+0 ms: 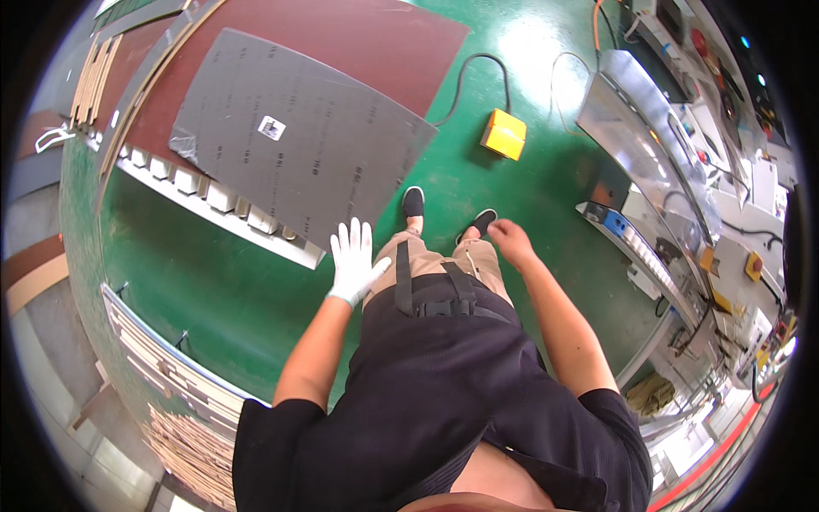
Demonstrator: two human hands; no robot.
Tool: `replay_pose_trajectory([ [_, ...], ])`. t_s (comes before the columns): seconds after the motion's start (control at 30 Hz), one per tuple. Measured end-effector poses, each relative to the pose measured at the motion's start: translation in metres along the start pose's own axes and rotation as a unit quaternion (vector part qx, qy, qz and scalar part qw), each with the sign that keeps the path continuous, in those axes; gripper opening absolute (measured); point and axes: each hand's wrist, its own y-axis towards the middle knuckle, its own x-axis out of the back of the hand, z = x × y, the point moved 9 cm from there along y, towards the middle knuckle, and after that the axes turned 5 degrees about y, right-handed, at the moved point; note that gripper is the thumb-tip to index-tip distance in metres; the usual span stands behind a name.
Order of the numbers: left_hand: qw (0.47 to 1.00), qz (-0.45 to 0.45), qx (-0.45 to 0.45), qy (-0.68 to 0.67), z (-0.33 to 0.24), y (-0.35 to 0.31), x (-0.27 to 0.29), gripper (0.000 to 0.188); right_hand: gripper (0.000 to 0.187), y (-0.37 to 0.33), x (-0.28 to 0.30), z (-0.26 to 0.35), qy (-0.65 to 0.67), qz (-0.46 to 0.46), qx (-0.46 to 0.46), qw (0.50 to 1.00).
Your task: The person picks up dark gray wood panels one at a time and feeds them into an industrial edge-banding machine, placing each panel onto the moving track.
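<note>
My left hand (351,263), in a white glove, is spread flat with its fingers apart. Its fingertips reach the near corner of a large grey sheet (316,119), though I cannot tell whether they touch it. The sheet has dark printed marks and a white square label (271,128), and rests on a bigger reddish-brown board (375,43). Bare, my right hand (513,244) hangs beside my right thigh. Its fingers are loosely curled, with nothing seen in them.
A yellow foot pedal (504,134) with a dark cable lies on the green floor (452,183) ahead. At right stands a machine with a clear panel (644,128). A rack of wooden strips (175,363) is at lower left. White blocks (222,198) line the stack's near side.
</note>
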Motion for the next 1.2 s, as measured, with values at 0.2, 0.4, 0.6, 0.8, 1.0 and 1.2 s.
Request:
replay_pose_trajectory([
  [0.2,0.938,-0.173,0.257,-0.155,0.106,-0.081,-0.022,0.078,0.049,0.077,-0.018,0.126,-0.047,-0.145,0.187,0.970],
  [0.4,0.578,-0.067,0.441,-0.683,0.185,-0.055,-0.086,0.071,0.061,0.109,-0.086,0.204,-0.093,0.005,0.121,0.988],
  [0.6,0.417,-0.051,0.446,-0.790,0.185,-0.060,-0.117,0.073,0.056,0.104,-0.088,0.162,-0.085,0.108,0.072,0.988],
  [0.8,0.373,-0.130,0.315,-0.863,0.216,-0.013,-0.047,0.063,0.044,0.039,-0.067,0.100,0.186,0.174,-0.063,0.965],
  [1.0,0.475,-0.228,0.416,-0.741,0.206,0.013,0.012,0.059,0.060,-0.019,-0.039,0.128,-0.018,0.128,0.003,0.992],
  [1.2,0.502,-0.238,0.352,-0.753,0.175,0.028,0.044,0.065,0.065,-0.092,0.010,0.129,-0.083,-0.045,0.119,0.988],
])
